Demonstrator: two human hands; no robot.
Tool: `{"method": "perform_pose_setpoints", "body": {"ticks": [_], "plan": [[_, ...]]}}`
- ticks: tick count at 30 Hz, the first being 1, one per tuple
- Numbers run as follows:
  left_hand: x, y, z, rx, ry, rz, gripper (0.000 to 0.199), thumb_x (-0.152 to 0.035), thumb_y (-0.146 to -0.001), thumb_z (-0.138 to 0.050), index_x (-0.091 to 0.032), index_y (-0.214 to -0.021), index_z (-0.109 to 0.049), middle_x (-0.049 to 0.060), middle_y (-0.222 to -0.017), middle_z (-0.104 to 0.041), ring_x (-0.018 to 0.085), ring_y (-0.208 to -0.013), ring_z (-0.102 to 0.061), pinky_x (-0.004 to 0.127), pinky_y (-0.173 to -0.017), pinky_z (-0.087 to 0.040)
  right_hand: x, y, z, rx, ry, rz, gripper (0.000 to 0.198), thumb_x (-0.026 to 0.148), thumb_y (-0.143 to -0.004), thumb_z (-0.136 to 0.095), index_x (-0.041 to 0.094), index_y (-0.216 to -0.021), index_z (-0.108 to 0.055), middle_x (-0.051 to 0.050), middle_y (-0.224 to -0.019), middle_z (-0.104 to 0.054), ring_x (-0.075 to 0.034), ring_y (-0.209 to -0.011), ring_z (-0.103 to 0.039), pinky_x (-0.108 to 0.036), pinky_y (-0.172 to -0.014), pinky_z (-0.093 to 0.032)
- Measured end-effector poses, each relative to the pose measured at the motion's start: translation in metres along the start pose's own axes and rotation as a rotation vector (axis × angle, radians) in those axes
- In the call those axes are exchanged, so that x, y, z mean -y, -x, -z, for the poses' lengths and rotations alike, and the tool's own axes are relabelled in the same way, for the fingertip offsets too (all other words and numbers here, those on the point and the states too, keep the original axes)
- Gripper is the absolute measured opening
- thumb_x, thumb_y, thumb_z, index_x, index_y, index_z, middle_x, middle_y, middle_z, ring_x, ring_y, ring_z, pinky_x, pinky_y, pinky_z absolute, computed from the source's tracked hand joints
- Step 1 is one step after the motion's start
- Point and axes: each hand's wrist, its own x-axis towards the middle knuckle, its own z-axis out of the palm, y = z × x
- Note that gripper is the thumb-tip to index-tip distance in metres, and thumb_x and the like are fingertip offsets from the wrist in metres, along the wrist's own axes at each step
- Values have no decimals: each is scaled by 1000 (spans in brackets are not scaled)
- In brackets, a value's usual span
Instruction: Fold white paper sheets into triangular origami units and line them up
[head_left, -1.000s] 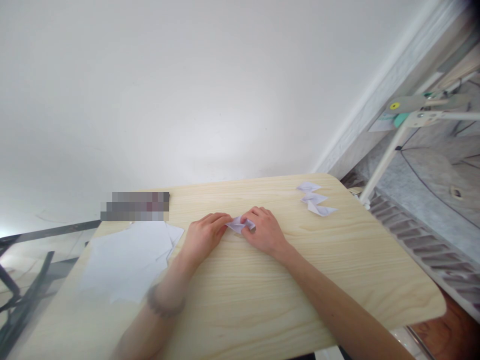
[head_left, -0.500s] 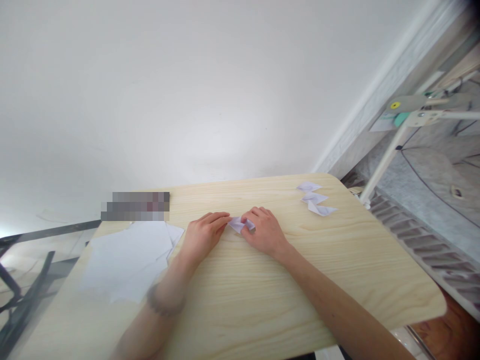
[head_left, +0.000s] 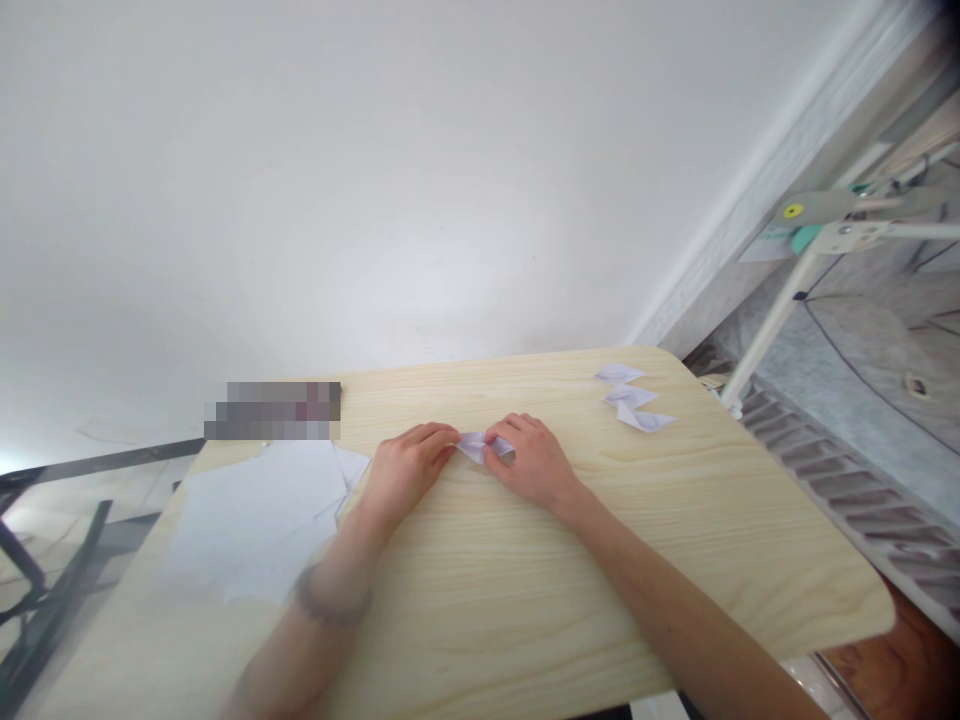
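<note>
A small folded piece of white paper lies between my two hands over the middle of the table. My left hand pinches its left tip with thumb and fingers together. Around its right part my right hand is closed, thumb in front and fingers behind, hiding some of the folds. To the right, three folded paper pieces with pointed ends lie in a short column, the lower two touching or overlapping. Loose white paper sheets are spread in an uneven pile left of my left forearm, which wears a dark beaded bracelet.
The light wooden table meets a white wall along its back. A blurred-out dark object sits at the back left corner. Beyond the right edge stands a white metal frame; dark metal bars are at the left.
My left fingers have shifted slightly left along the folded paper's tip, and my right thumb and index finger have drawn a little to the right, showing more of the paper between them.
</note>
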Motion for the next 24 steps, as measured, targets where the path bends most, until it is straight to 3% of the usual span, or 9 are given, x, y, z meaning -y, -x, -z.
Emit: {"method": "perform_pose_setpoints", "body": {"ticks": [6, 12, 17, 24], "plan": [[-3, -2, 4, 22, -35, 111, 13, -22, -84, -46, -21, -85, -58, -1, -87, -64, 12, -74, -59, 21, -61, -42, -12, 0, 3, 27, -76, -24, 27, 43, -78, -54, 20, -91, -59, -2, -88, -64, -16, -83, -56, -28, -74, -42], [-2, -1, 3, 34, -52, 118, 11, -21, -83, -46, -21, -86, -57, 0, -89, -63, 12, -78, -58, 21, -64, -42, -19, 1, 4, 26, -132, 44, 14, 21, -85, -47, 19, -89, -60, -3, -95, -65, -14, -89, -56, -28, -80, -42], [0, -1, 3, 43, -90, 103, 13, -18, -83, -45, -22, -87, -57, 0, -92, -63, 15, -85, -57, 24, -68, -44, -16, 1, 5, 23, -140, 90, 14, 20, -84, -47, 20, -86, -60, -2, -91, -65, -14, -88, -55, -28, -81, -41], [-4, -1, 3, 66, -68, 40, 15, -14, -79, -47, -21, -88, -57, 2, -92, -63, 17, -87, -55, 27, -71, -46, -6, 2, 4, -28, -98, 45, 14, 25, -84, -46, 18, -82, -58, -4, -85, -63, -15, -85, -55, -28, -77, -41]]}}
